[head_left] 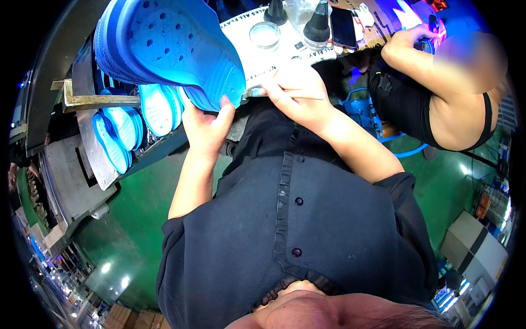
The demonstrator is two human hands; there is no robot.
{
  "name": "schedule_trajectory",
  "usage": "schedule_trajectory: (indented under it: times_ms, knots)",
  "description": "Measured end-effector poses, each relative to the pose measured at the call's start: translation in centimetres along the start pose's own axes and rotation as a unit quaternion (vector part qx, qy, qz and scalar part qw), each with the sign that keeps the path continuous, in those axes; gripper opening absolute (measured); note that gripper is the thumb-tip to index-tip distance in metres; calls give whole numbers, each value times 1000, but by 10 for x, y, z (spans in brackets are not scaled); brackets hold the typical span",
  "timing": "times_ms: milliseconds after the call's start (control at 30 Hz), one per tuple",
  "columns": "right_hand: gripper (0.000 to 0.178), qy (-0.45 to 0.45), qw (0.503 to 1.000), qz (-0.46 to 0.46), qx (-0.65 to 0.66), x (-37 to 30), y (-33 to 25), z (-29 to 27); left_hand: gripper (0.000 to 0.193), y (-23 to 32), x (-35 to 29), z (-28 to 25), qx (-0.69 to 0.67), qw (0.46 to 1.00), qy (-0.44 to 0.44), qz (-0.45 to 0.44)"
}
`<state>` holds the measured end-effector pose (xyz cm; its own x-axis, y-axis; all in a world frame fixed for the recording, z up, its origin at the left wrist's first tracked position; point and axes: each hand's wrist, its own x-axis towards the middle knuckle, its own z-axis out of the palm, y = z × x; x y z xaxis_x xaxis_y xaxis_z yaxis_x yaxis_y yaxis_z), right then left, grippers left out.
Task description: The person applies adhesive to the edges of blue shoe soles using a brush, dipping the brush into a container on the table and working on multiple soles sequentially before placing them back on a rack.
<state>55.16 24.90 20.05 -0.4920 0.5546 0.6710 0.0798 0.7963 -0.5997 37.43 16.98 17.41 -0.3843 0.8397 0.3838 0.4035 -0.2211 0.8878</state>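
A large blue perforated clog (170, 44) fills the upper left, tilted with its inside showing. Its heel end rests in my left hand (207, 123), thumb on the inner edge and fingers underneath. Just right of the heel, my right hand (298, 94) pinches a thin brush (255, 93) with a pale wooden handle. The brush's metal collar points left and its tip is close to the heel; whether they touch I cannot tell. Beyond that hand, a small round jar (264, 36) of whitish contents stands on a white printed sheet (241, 24).
More blue clogs (159, 109) lie on the dark conveyor at left, beside a metal bar (101, 102). Dark-nozzled bottles (317, 26) and a black phone (343, 27) are on the bench. A co-worker in black (402, 104) sits at right by a blue stool (359, 109).
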Motion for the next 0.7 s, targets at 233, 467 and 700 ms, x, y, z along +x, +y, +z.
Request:
schedule_trajectory:
  times_ms: [233,467,700]
  knots:
    - [13,-9,1000,-1,-12,-6,3,-6,33,-2,-4,1,-1,1000,14,2]
    - [11,-9,1000,10,15,-13,5,-4,31,-10,-5,3,1,999,8,37]
    - [13,-29,999,-14,-18,-11,-3,2,22,-7,-6,7,-35,998,37,39]
